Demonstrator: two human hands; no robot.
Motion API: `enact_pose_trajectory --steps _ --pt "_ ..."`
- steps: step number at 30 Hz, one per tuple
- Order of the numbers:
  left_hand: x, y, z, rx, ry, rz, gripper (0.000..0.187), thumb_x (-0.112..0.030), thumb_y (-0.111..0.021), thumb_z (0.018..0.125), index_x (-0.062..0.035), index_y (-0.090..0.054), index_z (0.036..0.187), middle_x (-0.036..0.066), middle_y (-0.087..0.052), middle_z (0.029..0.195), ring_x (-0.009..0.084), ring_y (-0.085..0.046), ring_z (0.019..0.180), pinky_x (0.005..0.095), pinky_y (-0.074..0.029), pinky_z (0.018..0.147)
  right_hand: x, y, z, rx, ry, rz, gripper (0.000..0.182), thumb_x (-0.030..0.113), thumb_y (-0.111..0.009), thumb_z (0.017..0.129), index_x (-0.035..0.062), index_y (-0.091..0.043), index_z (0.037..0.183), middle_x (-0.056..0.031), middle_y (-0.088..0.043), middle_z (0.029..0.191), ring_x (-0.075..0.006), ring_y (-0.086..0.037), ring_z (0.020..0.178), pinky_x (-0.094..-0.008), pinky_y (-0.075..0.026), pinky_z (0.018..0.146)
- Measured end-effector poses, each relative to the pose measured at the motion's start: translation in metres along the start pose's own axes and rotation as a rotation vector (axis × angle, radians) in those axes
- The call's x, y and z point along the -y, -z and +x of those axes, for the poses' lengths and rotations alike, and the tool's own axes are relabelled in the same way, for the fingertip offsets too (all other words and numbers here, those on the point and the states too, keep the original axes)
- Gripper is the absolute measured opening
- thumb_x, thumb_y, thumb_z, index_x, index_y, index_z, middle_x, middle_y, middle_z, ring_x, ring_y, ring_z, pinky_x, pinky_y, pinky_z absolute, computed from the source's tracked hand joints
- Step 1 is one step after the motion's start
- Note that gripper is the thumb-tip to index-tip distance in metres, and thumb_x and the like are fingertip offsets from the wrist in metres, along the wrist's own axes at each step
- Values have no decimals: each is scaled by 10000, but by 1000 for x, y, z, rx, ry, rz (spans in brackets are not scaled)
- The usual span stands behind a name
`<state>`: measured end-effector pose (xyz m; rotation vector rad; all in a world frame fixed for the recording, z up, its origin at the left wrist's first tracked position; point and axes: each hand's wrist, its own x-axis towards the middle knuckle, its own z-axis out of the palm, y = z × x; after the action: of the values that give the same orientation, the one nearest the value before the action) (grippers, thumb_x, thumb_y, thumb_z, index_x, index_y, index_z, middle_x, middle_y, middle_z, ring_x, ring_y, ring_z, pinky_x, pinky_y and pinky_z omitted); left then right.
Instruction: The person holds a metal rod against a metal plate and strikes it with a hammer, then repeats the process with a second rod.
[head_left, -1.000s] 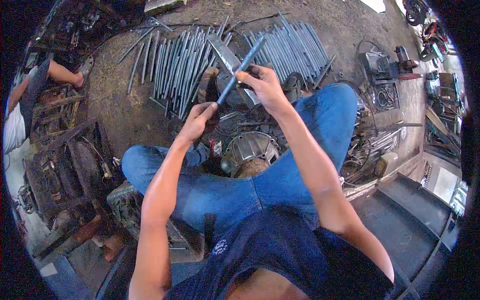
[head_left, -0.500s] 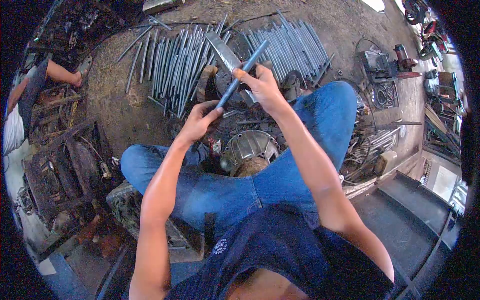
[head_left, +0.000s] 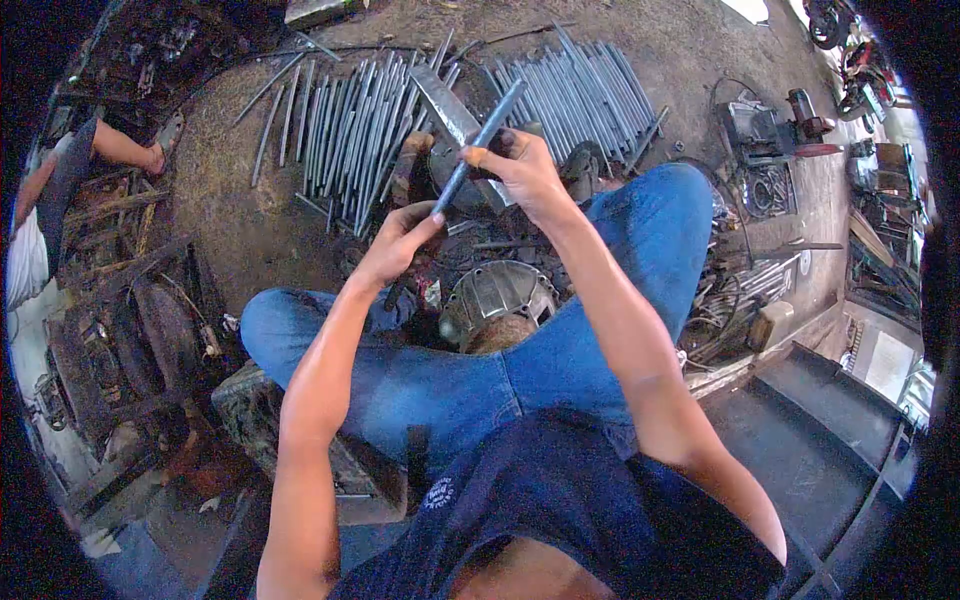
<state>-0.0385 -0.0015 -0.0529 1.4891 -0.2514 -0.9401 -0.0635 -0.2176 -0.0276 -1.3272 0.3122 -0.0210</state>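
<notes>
A grey metal rod (head_left: 505, 103) slants up and to the right in front of me. My left hand (head_left: 398, 245) is closed round its lower end, thumb along the top. Higher up, my right hand (head_left: 527, 178) pinches the same rod near its middle, fingers curled; an orange patch covers one fingertip. Behind the rod, a flat metal bar (head_left: 440, 100) slopes down to the right, and the rod overlaps it in this view. Below the hands, between my legs, sits a rounded metal housing (head_left: 497, 292).
Two rows of metal rods lie on the ground ahead, one left (head_left: 350, 130) and one right (head_left: 580, 100). A machine with a disc (head_left: 810, 130) stands at right, near more rods (head_left: 750, 285). Another person's leg (head_left: 125, 145) shows at far left, beside a dark metal frame (head_left: 130, 330).
The rod's upper end has swung slightly left, so it stands a little steeper. My right hand has shifted slightly and its fingers are more curled. The left hand stays nearly in place.
</notes>
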Motion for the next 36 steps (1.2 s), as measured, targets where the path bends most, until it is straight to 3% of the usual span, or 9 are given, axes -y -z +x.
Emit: enact_pose_trajectory --steps 4,6,10,13,17,22,28,32,36 --pt "-12 -6 -3 -24 -111 202 363 -255 -608 913 30 -587 1137 4 -608 856 73 -510 732 230 -418 644 -14 1 4 -72 68 4 206 119 -727 803 -23 -651 931 -43 -655 877 -98 -585 795 -256 -469 729" --pt "-19 -8 -5 -55 -28 360 408 -236 -595 922 53 -549 1206 102 -638 1046 142 -553 972 291 -442 876 -16 0 5 -100 50 -34 216 123 -732 799 -26 -647 931 -45 -654 874 -96 -584 796 -258 -470 724" --pt "-9 -4 0 -82 3 386 420 -250 -586 929 70 -545 1197 136 -639 1049 145 -556 980 285 -438 879 -18 -6 4 -114 53 -61 246 125 -749 773 -25 -662 947 -34 -660 887 -99 -565 808 -269 -455 760" --pt "-10 -4 0 -103 5 391 425 -260 -576 935 76 -542 1193 123 -645 987 134 -567 909 271 -450 825 -28 -8 8 -141 99 13 254 161 -723 805 -22 -657 968 -32 -653 887 -97 -553 794 -262 -452 727" --pt "-11 -5 -1 -199 7 386 427 -300 -572 933 72 -574 1143 50 -609 782 105 -520 700 267 -432 636 1 19 14 -31 -307 -100 441 400 -450 966 2 -524 1141 -100 -664 880 -127 -613 731 -244 -461 562" --pt "9 13 6 -236 85 518 359 -274 -533 945 75 -598 999 80 -592 705 150 -525 652 320 -425 622 27 77 22 -458 -114 186 311 292 -442 965 22 -559 1065 -110 -664 890 -177 -622 724 -271 -483 661" --pt "28 18 15 -268 -14 601 367 -286 -515 929 69 -602 901 209 -609 718 304 -604 705 414 -437 685 -18 95 34 -521 -212 167 272 279 -459 959 32 -548 1030 -101 -630 846 -178 -600 672 -319 -491 605" --pt "38 21 17 -237 34 601 430 -357 -527 934 61 -611 874 103 -576 634 173 -521 587 356 -413 576 -10 73 28 -459 -291 116 318 307 -458 955 21 -584 1009 -84 -632 842 -170 -602 650 -311 -492 593" --pt "39 22 17 -245 71 533 435 -384 -532 929 32 -604 824 67 -545 595 153 -509 543 345 -397 529 0 58 22 -474 -225 -168 410 350 -422 967 1 -637 978 -87 -669 867 -160 -621 670 -301 -502 613"
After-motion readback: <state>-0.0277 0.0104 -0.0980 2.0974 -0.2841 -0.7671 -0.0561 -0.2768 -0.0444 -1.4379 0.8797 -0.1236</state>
